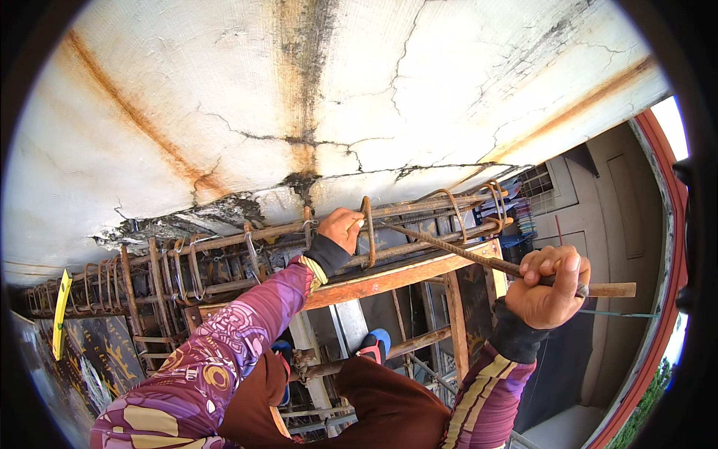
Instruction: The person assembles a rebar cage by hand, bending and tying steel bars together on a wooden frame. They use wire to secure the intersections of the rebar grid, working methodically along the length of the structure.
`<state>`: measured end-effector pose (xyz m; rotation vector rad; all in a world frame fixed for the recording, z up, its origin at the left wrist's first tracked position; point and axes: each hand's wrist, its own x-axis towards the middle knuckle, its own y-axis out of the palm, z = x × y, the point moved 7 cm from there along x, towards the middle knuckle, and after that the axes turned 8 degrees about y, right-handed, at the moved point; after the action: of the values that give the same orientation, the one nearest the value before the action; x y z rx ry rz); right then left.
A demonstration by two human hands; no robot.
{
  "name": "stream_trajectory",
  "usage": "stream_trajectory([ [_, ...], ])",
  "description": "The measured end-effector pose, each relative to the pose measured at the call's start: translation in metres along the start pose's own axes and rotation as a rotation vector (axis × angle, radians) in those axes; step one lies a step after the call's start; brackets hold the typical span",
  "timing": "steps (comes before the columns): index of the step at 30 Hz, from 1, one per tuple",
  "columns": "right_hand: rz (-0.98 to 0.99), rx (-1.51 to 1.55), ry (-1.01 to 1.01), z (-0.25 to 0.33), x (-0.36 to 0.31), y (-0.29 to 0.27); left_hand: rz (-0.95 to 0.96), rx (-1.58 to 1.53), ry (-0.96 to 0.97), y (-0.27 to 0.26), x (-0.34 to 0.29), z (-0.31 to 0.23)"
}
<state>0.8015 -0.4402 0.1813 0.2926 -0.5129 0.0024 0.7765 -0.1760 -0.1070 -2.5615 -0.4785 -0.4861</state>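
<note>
Nearest the camera, the person's knees in dark brown trousers (389, 408) fill the lower middle, with both forearms in patterned purple sleeves rising from the bottom edge. Below them a blue shoe (376, 343) rests on a rusty bar of the scaffold frame (404, 346). On the right, the right hand (550, 284) is closed in a fist around a long tool with a wooden handle (609, 289), whose ribbed steel shaft (456, 251) runs up and to the left toward the reinforcement. Farther on, an orange-painted wooden plank (396, 275) crosses the scene beneath the steel. Beyond it, at centre, the left hand (342, 228) has its fingers (351, 221) wrapped around a rusty stirrup (368, 232) on the rebar cage (224, 258), a long bundle of rusted bars and loops stretching from far left to right just under the ceiling. A yellow level (61, 314) hangs at the far left. Farthest is the cracked, stained white concrete slab (336, 90), with a grey building wall (613, 202) to the right.
</note>
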Motion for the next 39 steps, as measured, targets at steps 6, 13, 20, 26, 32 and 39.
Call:
stream_trajectory([
  [6, 0.076, -0.106, -0.142, -0.025, 0.025, 0.027, 0.003, -0.001, 0.006, -0.002, 0.0, -0.001],
  [13, 0.192, -0.09, -0.096, -0.05, 0.031, 0.044, -0.025, -0.02, 0.009, -0.005, -0.001, -0.003],
  [20, 0.233, -0.046, -0.065, -0.054, 0.032, 0.039, -0.041, -0.015, 0.03, -0.004, 0.0, -0.005],
  [26, 0.364, 0.13, 0.036, -0.037, 0.03, 0.037, 0.024, -0.016, -0.044, 0.0, 0.013, 0.009],
  [32, 0.43, 0.032, 0.017, -0.017, -0.002, 0.068, 0.198, 0.05, -0.139, 0.02, 0.059, 0.024],
  [39, 0.452, -0.131, -0.028, -0.011, -0.015, 0.075, 0.478, -0.04, -0.259, 0.066, 0.086, 0.049],
])
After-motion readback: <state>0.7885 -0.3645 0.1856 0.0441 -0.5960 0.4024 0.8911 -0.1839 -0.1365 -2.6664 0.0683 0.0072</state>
